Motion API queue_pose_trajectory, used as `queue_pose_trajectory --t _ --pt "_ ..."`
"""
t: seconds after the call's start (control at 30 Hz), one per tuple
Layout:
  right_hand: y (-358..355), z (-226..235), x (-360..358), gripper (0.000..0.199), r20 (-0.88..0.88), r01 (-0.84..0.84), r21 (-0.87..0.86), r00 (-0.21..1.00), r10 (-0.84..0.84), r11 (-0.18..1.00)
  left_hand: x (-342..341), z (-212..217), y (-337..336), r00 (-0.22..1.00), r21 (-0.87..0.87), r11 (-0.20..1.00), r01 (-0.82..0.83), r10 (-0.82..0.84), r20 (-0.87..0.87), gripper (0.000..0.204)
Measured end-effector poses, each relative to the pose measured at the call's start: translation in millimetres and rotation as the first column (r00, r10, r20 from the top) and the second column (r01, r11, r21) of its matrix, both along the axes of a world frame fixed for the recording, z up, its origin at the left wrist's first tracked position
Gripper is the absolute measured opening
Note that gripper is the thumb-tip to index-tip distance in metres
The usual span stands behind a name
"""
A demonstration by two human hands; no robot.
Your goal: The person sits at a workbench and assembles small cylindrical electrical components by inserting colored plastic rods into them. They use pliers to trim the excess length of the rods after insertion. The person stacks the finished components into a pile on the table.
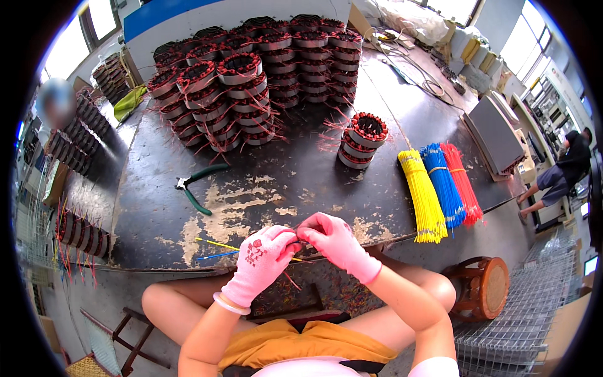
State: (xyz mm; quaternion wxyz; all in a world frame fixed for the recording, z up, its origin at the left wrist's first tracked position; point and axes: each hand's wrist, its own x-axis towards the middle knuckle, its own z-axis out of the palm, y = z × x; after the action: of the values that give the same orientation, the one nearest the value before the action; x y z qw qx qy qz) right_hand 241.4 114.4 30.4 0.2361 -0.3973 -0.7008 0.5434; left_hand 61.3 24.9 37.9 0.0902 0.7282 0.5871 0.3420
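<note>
Both my hands wear pink gloves and meet at the table's near edge. My left hand [259, 256] is closed, with a yellow wire [215, 242] and a blue wire [217, 255] sticking out on its left side. A short reddish wire end [292, 280] hangs below it. Fingertips of my right hand [336, 244] are pinched together right beside the left ones; what lies between them is small and mostly hidden. Cutting pliers [200, 183] with dark green handles lie spread on the worn black table [289, 163], beyond my left hand.
Stacked motor stators [213, 94] with red windings fill the table's back. A shorter stator stack [362, 139] stands nearer. To the right lie yellow [421, 196], blue [445, 188] and red [461, 185] wire bundles. A wooden stool [483, 288] stands on the floor at right.
</note>
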Motion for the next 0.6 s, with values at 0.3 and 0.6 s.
queue_pose_trajectory --t 0.3,0.6 --pt "-15 7 14 0.048 0.322 -0.28 0.888 0.945 -0.06 0.365 -2 0 0 0.999 -0.05 0.999 0.011 -0.009 0.041 0.014" --pt "-5 0 13 0.035 0.411 -0.385 0.869 0.911 -0.021 0.311 -4 -3 0 0.998 -0.06 0.998 0.014 -0.011 0.059 0.012"
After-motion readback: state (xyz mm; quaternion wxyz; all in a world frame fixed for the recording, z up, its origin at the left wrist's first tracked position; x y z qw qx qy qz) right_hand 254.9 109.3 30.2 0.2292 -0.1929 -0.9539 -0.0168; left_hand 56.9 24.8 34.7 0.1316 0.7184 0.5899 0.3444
